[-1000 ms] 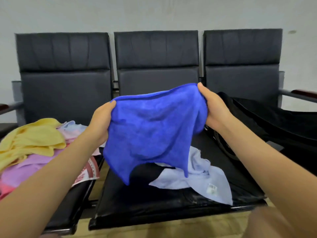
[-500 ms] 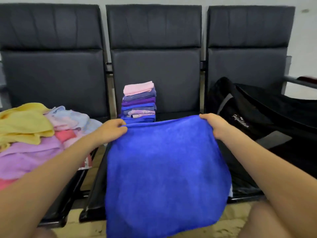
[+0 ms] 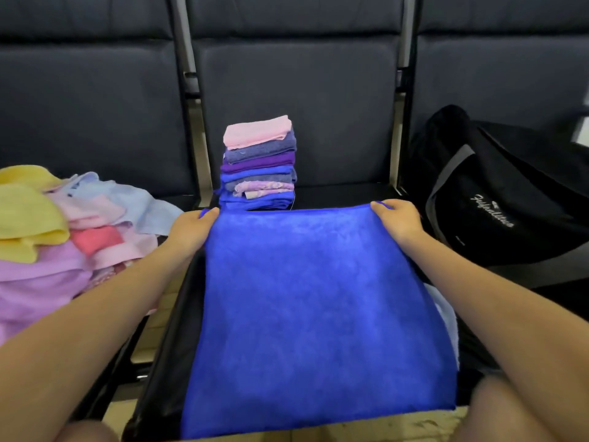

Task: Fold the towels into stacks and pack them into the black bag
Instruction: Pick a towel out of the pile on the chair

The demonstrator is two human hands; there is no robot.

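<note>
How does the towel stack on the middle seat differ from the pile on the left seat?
The stack is folded and squared, layers lying flat; the pile is loose and crumpled. The stack stands tall and narrow; the pile sprawls across its seat. The stack is mostly blue and purple under a pink top; the pile adds yellow. Both sit untouched by either hand.

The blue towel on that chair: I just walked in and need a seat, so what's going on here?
A person is folding towels. Their left hand and right hand each pinch a far corner of the blue towel, spread flat on the middle seat. Behind it stands a folded stack. Unfolded towels are heaped on the left seat, and the black bag sits on the right seat; its inside isn't visible.
</note>
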